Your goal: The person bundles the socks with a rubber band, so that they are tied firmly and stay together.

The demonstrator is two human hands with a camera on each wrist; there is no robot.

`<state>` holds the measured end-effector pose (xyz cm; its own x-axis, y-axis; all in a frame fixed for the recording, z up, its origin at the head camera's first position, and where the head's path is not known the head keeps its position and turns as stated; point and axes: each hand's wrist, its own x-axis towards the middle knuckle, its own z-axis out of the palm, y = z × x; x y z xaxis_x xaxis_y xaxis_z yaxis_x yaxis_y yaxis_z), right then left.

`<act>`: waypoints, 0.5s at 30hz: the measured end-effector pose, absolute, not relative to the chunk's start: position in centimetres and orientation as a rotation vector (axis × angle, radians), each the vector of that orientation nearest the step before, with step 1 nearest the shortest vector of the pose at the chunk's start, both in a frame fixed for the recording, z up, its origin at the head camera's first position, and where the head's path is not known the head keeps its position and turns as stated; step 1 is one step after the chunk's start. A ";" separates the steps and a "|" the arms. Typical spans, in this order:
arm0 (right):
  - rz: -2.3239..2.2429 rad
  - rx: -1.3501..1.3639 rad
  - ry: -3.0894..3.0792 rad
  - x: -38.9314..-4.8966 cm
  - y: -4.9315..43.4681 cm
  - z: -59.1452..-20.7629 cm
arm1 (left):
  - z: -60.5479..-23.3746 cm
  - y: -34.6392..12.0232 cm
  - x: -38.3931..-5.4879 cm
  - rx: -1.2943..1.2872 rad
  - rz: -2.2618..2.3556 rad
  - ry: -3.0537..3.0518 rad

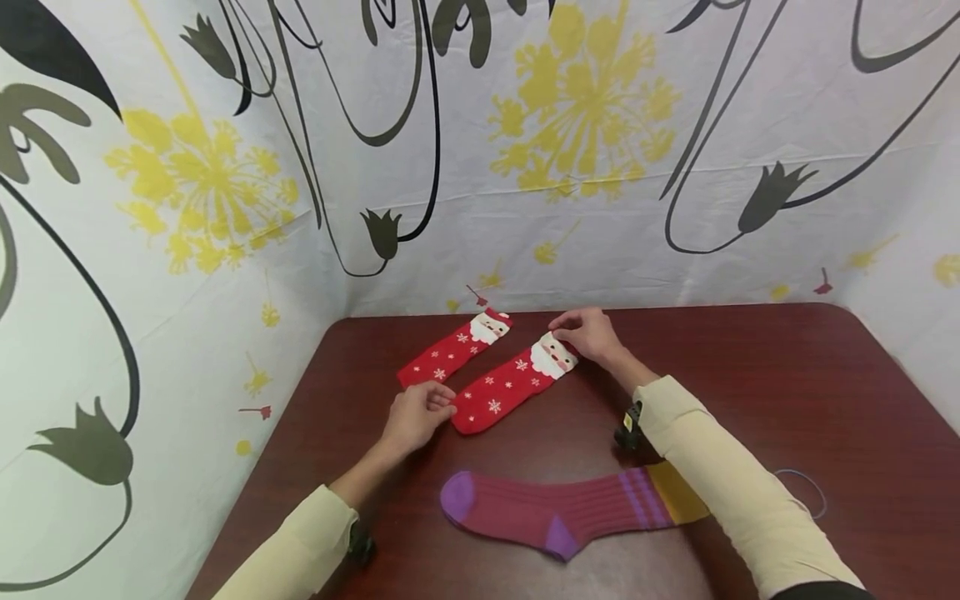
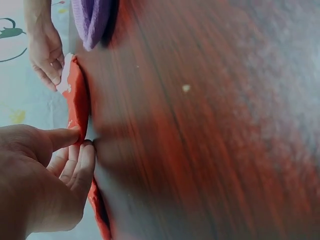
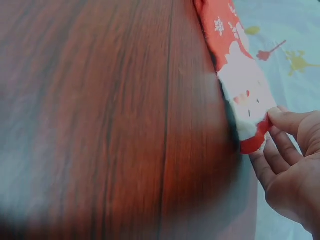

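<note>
A red Santa sock (image 1: 498,392) with white snowflakes is stretched between both hands. My left hand (image 1: 417,415) pinches its toe end between thumb and fingertips, as the left wrist view also shows at the sock's red tip (image 2: 78,107). At the other end, my right hand (image 1: 592,335) pinches the cuff beside the white-bearded face (image 3: 245,95). A second, matching red sock (image 1: 455,346) lies just behind, partly hidden by the left hand at its lower end.
Nearer the front lies a long maroon sock (image 1: 540,508) with purple toe and heel; the right sleeve covers part of its mustard cuff. A thin bluish loop (image 1: 813,483) lies right of that sleeve. Patterned cloth (image 1: 465,183) stands behind the dark wooden table (image 1: 787,375).
</note>
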<state>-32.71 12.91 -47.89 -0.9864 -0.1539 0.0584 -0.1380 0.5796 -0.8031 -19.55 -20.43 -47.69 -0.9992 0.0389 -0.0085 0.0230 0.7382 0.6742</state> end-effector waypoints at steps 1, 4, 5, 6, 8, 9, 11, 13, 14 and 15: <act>-1.410 -0.263 2.779 -32.5 13.0 -47.7 | -47.6 -20.4 -19.5 0.057 1.137 2.905; -1.415 -0.275 2.782 -31.9 13.4 -47.0 | -47.5 -20.5 -19.4 0.075 1.193 2.883; -1.419 -0.275 2.780 -31.7 13.5 -46.8 | -47.4 -20.5 -19.4 0.082 1.218 2.872; -1.422 -0.273 2.775 -31.5 13.7 -46.5 | -47.3 -20.5 -19.4 0.089 1.241 2.861; -1.439 -0.267 2.757 -31.0 14.0 -45.9 | -47.2 -20.5 -19.3 0.105 1.288 2.837; -1.447 -0.260 2.745 -30.7 14.2 -45.6 | -47.1 -20.5 -19.3 0.112 1.310 2.826; -1.460 -0.249 2.728 -30.1 14.7 -45.1 | -46.8 -20.5 -19.2 0.124 1.343 2.808; -1.472 -0.246 2.715 -29.5 15.3 -44.6 | -46.6 -20.4 -19.0 0.134 1.366 2.794; -1.476 -0.246 2.710 -29.2 15.5 -44.4 | -46.5 -20.4 -19.0 0.138 1.373 2.789; -1.482 -0.237 2.701 -28.9 15.8 -44.3 | -46.3 -20.4 -18.9 0.142 1.380 2.785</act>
<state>-28.87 15.81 -44.26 -0.9869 -0.1585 0.0285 -0.1092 0.5285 -0.8419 -18.87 -20.36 -46.30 -0.9954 0.0952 0.0132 0.0682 0.6026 0.7951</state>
